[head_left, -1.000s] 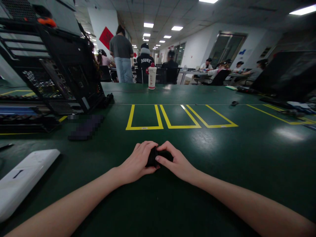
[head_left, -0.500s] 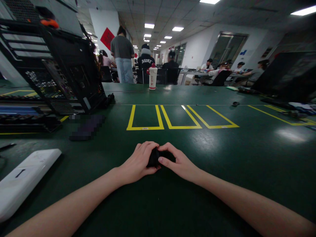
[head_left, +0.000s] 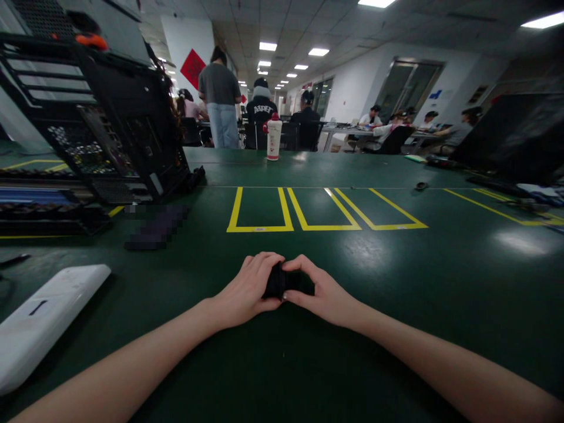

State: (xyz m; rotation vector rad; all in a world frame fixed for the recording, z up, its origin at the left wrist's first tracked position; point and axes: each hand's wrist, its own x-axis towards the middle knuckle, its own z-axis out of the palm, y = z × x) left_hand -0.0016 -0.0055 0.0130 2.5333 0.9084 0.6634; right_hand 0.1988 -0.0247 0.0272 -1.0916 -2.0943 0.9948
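A small black object (head_left: 275, 283) is held between my two hands near the middle of the green table (head_left: 291, 364). Its kind is hard to tell, since fingers cover much of it. My left hand (head_left: 247, 288) wraps it from the left, fingers over the top and thumb along the near side. From the right, my right hand (head_left: 328, 292) grips the rim with index fingertip on the far edge and thumb tip on the near edge. Dark space shows inside the curve of that hand.
Yellow tape outlines (head_left: 259, 229) lie beyond my hands. An open computer case (head_left: 132, 129) stands at left, near a white device (head_left: 48, 317). A white cup with red top (head_left: 274, 141) stands at the far edge. A small dark ring-shaped item (head_left: 421, 185) lies at right.
My right thumb has slid from the middle of the black object's right side down to its near edge, so more of that side shows. The left hand keeps its hold.
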